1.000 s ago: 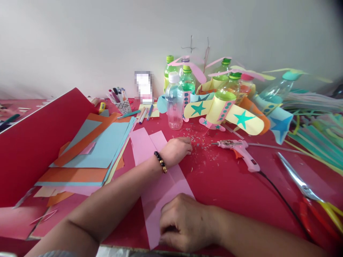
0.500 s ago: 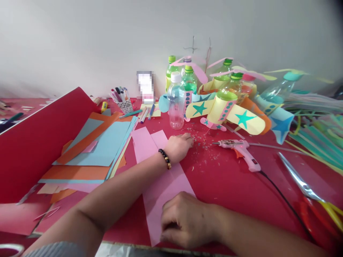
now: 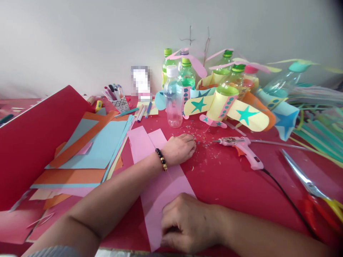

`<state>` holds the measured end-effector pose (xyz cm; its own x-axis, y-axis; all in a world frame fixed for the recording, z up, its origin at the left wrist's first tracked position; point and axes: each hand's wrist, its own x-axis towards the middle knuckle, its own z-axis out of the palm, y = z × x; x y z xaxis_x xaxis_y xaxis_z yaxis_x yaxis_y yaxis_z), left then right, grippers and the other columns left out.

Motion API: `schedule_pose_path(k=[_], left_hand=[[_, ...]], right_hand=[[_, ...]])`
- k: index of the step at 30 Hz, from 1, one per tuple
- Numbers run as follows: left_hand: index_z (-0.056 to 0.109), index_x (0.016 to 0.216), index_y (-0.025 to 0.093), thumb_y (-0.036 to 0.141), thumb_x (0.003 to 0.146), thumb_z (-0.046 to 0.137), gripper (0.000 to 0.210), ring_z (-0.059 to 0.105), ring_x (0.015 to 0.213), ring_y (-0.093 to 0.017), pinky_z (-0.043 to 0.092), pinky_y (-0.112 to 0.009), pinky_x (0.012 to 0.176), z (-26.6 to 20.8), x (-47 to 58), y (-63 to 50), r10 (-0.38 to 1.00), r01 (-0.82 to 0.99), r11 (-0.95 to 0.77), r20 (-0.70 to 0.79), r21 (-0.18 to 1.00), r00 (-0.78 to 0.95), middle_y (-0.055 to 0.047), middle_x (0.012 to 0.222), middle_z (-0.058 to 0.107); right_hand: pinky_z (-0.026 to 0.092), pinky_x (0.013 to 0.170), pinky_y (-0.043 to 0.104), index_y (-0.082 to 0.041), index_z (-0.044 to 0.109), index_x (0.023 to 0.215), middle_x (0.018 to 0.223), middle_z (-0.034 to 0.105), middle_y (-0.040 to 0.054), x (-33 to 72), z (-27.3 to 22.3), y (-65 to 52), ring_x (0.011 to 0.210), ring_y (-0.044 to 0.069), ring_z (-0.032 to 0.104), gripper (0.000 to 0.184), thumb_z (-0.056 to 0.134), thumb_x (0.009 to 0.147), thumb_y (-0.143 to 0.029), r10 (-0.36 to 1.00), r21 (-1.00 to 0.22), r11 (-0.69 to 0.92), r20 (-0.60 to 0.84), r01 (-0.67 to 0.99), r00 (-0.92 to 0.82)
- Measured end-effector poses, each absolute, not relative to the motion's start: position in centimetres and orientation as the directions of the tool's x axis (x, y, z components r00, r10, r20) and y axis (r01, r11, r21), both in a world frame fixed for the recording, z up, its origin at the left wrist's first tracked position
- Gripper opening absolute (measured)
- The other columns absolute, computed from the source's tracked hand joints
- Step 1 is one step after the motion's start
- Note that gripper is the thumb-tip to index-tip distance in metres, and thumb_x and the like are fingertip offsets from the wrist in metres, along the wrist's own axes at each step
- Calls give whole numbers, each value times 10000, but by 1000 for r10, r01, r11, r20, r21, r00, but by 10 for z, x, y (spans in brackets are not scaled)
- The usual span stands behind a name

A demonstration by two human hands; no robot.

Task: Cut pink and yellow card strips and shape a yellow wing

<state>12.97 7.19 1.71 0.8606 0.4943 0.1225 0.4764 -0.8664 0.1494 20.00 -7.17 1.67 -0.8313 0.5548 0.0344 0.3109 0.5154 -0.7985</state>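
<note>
A long pink paper sheet (image 3: 158, 200) lies on the red table, with a second pink piece (image 3: 139, 142) beside its far end. My left hand (image 3: 178, 149), wearing a beaded bracelet (image 3: 161, 159), rests over the sheet's far right edge, fingers bent together and facing down. Whatever might be beneath them is hidden. Over the sheet's near end sits my right hand (image 3: 187, 223), its fingers curled into a loose fist against the paper. I cannot make out whether it pinches anything. Past my left hand stands a clear bottle (image 3: 173, 98) with a white cap.
Right of my hands lie a pink glue gun (image 3: 245, 148) and scissors (image 3: 308, 185). Bottle airplanes with paper wings (image 3: 248, 114) stand behind. Stacked coloured paper (image 3: 107, 150), a red board (image 3: 40, 142) and a pen cup (image 3: 120, 104) are on the left. Small scraps (image 3: 207, 142) litter the table.
The view has shifted slightly. My left hand has moved a little to the right and looks more curled. My right hand stays over the near end of the pink sheet.
</note>
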Motion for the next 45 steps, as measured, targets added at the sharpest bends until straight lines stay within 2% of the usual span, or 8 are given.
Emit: schedule_pose_path(k=[12, 18, 27, 32, 35, 39, 42, 45], left_hand=[[619, 855, 197, 236, 915, 452, 182, 557, 898, -157, 402, -235, 597, 16, 135, 71, 466, 451, -881, 92, 145, 880, -14, 980, 615], [627, 825, 210, 232, 900, 494, 155, 566, 898, -124, 427, -213, 716, 14, 132, 79, 422, 390, -888, 96, 243, 901, 18, 948, 628], [588, 913, 167, 178, 932, 356, 233, 586, 802, -159, 429, -243, 585, 13, 139, 74, 550, 547, -835, 97, 53, 830, -54, 990, 605], [617, 1020, 202, 196, 947, 346, 281, 556, 1065, -167, 461, -266, 857, 6, 131, 78, 526, 491, -840, 121, 231, 842, -33, 1145, 617], [501, 1278, 133, 249, 932, 417, 374, 321, 1347, -220, 303, -347, 1088, 6, 127, 67, 421, 396, -872, 26, 289, 907, -104, 1418, 432], [345, 1402, 80, 262, 862, 552, 606, 152, 1415, -273, 210, -461, 1130, 24, 124, 45, 265, 297, -872, -134, 390, 955, -171, 1515, 222], [552, 1262, 227, 194, 862, 553, 402, 342, 1351, -188, 317, -351, 1092, 40, 121, 42, -26, 56, -781, -122, 622, 992, -62, 1392, 480], [663, 1084, 265, 210, 878, 543, 245, 575, 1114, -147, 435, -267, 962, 42, 120, 54, 145, 108, -701, -7, 705, 989, -13, 1157, 657]], right_hand=[[379, 608, 192, -175, 671, 737, 689, 647, -15, 200, 16, -72, 651, 102, 536, 166, 608, 802, -315, 563, -797, 520, 49, 307, -825], [381, 611, 188, -172, 678, 756, 692, 645, -15, 200, 16, -72, 657, 100, 543, 171, 610, 802, -322, 563, -801, 514, 44, 307, -826], [376, 593, 193, -175, 679, 744, 686, 651, -12, 198, 15, -72, 641, 103, 542, 175, 623, 798, -331, 584, -796, 519, 63, 312, -809], [389, 609, 187, -173, 689, 781, 701, 658, -10, 200, 13, -73, 655, 101, 553, 175, 610, 810, -326, 573, -798, 526, 78, 293, -816], [395, 618, 188, -170, 693, 786, 691, 658, -12, 201, 13, -72, 658, 102, 561, 172, 604, 815, -314, 567, -796, 527, 66, 300, -821], [390, 606, 191, -165, 693, 783, 694, 665, -12, 202, 16, -72, 647, 100, 558, 179, 596, 818, -310, 556, -794, 531, 63, 296, -829], [387, 593, 193, -171, 695, 808, 706, 672, -10, 203, 18, -72, 650, 101, 562, 182, 585, 823, -316, 551, -793, 525, 39, 310, -834], [391, 601, 191, -183, 692, 794, 711, 665, -17, 202, 17, -73, 655, 101, 560, 165, 602, 803, -321, 569, -792, 516, 32, 327, -822]])
